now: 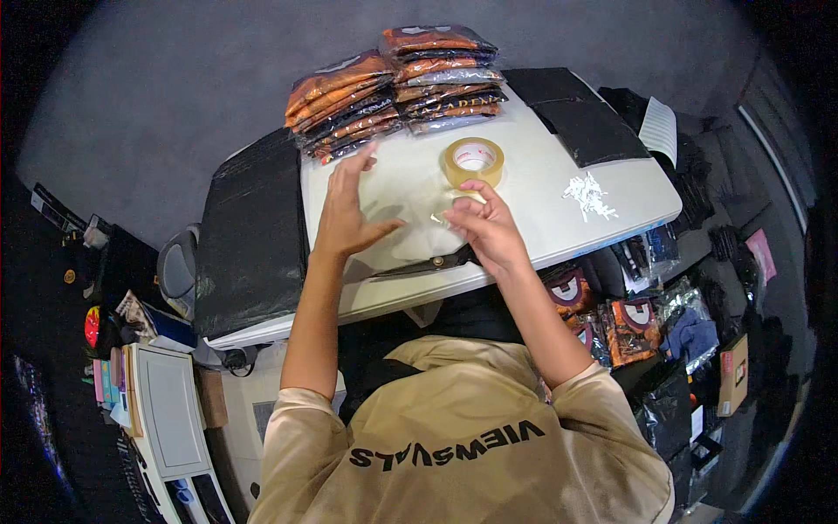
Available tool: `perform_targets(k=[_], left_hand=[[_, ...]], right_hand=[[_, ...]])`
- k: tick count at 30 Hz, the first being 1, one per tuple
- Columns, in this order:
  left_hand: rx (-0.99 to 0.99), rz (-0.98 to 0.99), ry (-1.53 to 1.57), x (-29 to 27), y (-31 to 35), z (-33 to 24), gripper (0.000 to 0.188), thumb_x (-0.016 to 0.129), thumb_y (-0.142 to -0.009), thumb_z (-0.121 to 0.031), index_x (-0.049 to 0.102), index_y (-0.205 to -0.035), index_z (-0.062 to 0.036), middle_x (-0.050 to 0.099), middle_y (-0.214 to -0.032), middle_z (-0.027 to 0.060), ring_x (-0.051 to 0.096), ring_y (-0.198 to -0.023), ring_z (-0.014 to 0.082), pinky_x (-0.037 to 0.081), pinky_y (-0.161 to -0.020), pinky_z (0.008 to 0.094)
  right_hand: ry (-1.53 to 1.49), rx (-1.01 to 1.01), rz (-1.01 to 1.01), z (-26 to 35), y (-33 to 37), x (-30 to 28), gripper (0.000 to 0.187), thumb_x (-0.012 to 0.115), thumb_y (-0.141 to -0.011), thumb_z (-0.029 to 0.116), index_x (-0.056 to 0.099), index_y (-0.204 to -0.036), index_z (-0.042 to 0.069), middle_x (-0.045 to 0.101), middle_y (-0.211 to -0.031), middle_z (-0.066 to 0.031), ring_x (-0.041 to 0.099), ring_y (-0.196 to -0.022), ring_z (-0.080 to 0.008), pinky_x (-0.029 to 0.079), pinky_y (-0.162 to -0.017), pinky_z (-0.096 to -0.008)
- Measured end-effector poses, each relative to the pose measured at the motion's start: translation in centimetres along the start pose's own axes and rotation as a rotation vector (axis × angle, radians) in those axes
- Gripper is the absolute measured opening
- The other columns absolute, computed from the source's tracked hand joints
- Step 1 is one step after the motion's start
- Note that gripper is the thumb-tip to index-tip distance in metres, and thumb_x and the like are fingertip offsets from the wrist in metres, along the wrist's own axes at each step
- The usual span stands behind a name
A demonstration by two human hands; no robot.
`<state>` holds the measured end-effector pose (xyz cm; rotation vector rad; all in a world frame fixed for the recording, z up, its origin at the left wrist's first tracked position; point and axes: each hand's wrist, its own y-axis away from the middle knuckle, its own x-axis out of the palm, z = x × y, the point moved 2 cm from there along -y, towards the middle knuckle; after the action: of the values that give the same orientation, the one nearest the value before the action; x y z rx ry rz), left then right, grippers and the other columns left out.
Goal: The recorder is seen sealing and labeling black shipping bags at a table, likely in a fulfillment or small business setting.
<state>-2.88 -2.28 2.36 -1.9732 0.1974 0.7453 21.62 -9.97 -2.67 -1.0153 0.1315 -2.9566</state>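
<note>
From where I stand, the left hand [353, 210] hangs over the white desk [546, 205], thumb spread well away from the fingers, holding nothing I can see. The right hand [491, 229] has thumb and fingertips drawn together, pinching a small, glinting clear scrap [438, 218]; it's too blurry to make out well. Just beyond the right fingertips sits a roll of clear tape [474, 178]. Past both hands rise two stacks of bagged garments [445, 80], orange and dark. A black plastic parcel [253, 236] lies left of the left hand; small white slips [590, 196] lie scattered to the right of the right hand.
</note>
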Motion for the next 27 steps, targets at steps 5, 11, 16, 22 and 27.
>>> perform_targets(k=[5,11,16,22,27], left_hand=[[-0.299,-0.249,0.342,-0.9,1.8,0.0,0.066,0.041,-0.115,-0.045,0.024,-0.166,-0.0065,0.074,-0.119,0.0172,0.066,-0.123,0.0297,0.04,-0.117,0.0449],[-0.73,-0.216,0.844,-0.4,5.2,-6.9,0.06,0.04,-0.115,-0.038,0.022,-0.165,-0.0112,0.074,-0.123,0.0223,0.069,-0.123,0.0313,0.045,-0.11,0.0488],[-0.791,-0.195,0.9,0.0,7.0,-8.2,0.062,0.04,-0.114,-0.039,0.021,-0.167,-0.0135,0.073,-0.129,0.0226,0.065,-0.131,0.0307,0.043,-0.113,0.0517],[-0.805,-0.215,0.961,0.0,7.4,-8.1,0.067,0.044,-0.113,-0.041,0.019,-0.169,-0.015,0.07,-0.137,0.021,0.058,-0.139,0.0305,0.038,-0.116,0.0534],[-0.819,-0.246,0.949,-0.4,7.7,-7.4,0.068,0.046,-0.113,-0.04,0.019,-0.17,-0.0142,0.071,-0.134,0.0218,0.06,-0.137,0.0309,0.038,-0.118,0.0547]], right_hand=[[0.063,-0.162,-0.052,-0.9,-0.4,0.8,0.049,0.074,-0.087,-0.017,0.053,-0.124,0.009,0.062,-0.088,0.001,0.064,-0.084,-0.0079,0.058,-0.088,-0.0265],[0.196,-0.27,-0.058,-2.8,-0.3,4.2,0.047,0.079,-0.083,-0.017,0.055,-0.115,0.009,0.061,-0.088,0.0021,0.06,-0.081,-0.0046,0.055,-0.082,-0.022],[0.352,-0.328,-0.017,-4.2,0.0,6.2,0.041,0.084,-0.084,-0.007,0.055,-0.11,0.006,0.061,-0.089,0.0013,0.058,-0.08,-0.005,0.049,-0.073,-0.0202],[0.455,-0.34,0.053,-4.9,0.6,7.6,0.037,0.082,-0.085,-0.003,0.059,-0.113,0.003,0.068,-0.094,-0.0038,0.062,-0.084,-0.0087,0.053,-0.077,-0.0248],[0.813,-0.444,0.137,-3.7,2.2,9.0,0.048,0.089,-0.079,0.002,0.063,-0.119,0.003,0.073,-0.107,-0.0075,0.067,-0.091,-0.015,0.054,-0.084,-0.0285]])
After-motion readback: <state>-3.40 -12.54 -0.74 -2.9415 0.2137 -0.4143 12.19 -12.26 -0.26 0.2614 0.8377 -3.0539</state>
